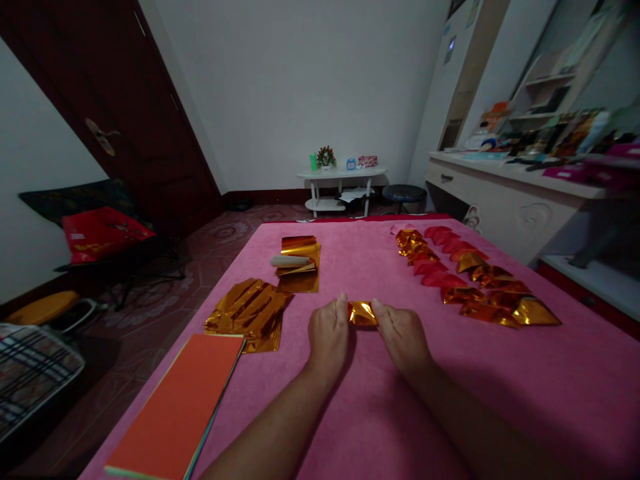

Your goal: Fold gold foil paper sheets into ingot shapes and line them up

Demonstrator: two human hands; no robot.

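Observation:
Between my two hands is a small folded piece of shiny gold foil paper (362, 313), just above the pink cloth. My left hand (329, 333) pinches its left end, thumb uppermost. At the right end, my right hand (404, 335) grips it in the same way. Left of my hands lies a fanned pile of gold foil sheets (250, 310). Beyond that pile, more gold foil sheets (303, 280) lie under a pale rolled tube (290, 261). Rows of folded gold and red foil pieces (493, 287) extend across the right side.
A stack of coloured paper (180, 400), orange on top, lies at the near left of the pink-covered table (360, 427). A chair with a red bag (103, 233) stands left. Behind are a small white table (343, 173) and a round stool (404, 193); a cluttered dresser (505, 187) stands right.

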